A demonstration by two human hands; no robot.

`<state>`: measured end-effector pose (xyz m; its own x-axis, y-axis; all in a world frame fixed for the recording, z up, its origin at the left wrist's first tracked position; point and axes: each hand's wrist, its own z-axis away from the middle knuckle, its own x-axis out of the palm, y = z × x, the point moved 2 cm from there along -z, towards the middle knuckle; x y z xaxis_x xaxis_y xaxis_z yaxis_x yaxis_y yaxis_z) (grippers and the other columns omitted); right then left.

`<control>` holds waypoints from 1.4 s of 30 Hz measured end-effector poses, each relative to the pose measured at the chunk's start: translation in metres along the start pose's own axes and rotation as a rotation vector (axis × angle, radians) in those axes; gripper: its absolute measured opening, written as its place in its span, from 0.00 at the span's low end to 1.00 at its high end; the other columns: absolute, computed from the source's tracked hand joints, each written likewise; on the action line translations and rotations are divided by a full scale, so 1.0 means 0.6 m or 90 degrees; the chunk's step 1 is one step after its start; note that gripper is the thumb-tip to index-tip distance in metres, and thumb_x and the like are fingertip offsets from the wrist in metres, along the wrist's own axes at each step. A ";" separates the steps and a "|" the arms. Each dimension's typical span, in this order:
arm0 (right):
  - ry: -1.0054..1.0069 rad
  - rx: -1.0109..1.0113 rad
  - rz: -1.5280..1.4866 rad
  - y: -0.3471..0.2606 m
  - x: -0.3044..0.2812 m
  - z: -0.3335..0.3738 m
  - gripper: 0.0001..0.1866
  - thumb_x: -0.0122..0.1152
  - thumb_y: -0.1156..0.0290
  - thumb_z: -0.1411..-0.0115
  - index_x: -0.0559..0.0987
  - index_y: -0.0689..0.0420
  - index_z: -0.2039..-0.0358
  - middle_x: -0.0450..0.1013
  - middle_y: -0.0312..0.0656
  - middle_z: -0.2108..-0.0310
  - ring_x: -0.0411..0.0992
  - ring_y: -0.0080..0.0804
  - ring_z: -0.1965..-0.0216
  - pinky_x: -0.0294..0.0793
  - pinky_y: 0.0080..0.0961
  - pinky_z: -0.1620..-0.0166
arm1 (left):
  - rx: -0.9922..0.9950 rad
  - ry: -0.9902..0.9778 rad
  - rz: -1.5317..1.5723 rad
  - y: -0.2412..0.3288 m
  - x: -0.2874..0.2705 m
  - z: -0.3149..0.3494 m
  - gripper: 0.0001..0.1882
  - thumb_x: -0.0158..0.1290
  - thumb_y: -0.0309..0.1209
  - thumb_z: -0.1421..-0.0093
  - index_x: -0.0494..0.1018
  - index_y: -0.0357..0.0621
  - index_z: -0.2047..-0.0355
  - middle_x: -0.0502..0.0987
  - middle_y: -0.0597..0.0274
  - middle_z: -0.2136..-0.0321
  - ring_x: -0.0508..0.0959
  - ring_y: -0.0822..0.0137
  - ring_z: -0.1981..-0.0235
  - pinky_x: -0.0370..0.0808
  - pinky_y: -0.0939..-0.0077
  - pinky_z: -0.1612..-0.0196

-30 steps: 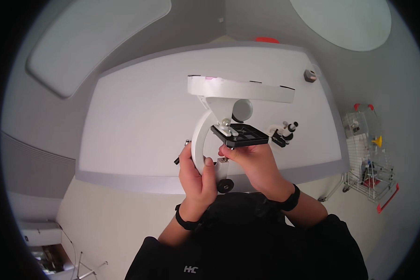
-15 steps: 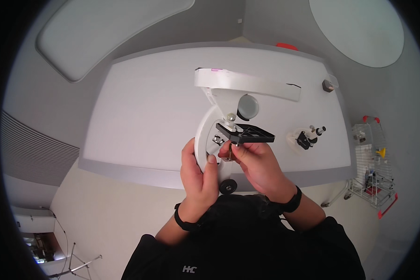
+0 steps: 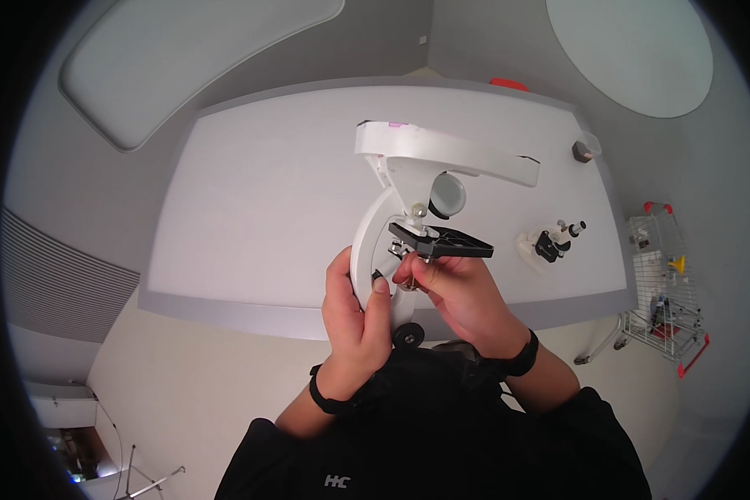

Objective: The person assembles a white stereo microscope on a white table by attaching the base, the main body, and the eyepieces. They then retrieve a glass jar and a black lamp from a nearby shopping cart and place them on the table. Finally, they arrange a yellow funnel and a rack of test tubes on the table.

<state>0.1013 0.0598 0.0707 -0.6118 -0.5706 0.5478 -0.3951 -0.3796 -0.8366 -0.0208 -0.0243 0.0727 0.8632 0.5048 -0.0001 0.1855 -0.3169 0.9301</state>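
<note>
White microscope (image 3: 392, 225) shown tilted, held up over near edge of white table (image 3: 258, 200), approx. centre of view. Left hand (image 3: 354, 321) is wrapped around the curved arm, fingers clenched on it, thumb laid along the arm. Right hand (image 3: 462, 300) is set under the black stage (image 3: 442, 242), fingertips pinched at a small part beneath it. A 2nd, smaller microscope (image 3: 550, 244) is seen on table at right, well apart. Wire cart (image 3: 667, 292) stands beyond table's right end.
</note>
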 end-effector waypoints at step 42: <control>0.079 0.020 0.124 -0.024 -0.003 0.023 0.09 0.56 0.71 0.36 0.76 0.62 0.59 0.75 0.38 0.64 0.71 0.25 0.61 0.70 0.25 0.54 | 0.079 -0.028 -0.074 0.014 0.010 -0.010 0.20 0.47 0.24 0.38 0.61 0.31 0.47 0.75 0.50 0.61 0.77 0.64 0.61 0.73 0.73 0.58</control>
<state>0.1174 0.0562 0.0821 -0.7548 -0.5423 0.3690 -0.2405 -0.2946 -0.9249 -0.0167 -0.0189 0.0825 0.8518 0.5092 -0.1230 0.3386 -0.3562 0.8709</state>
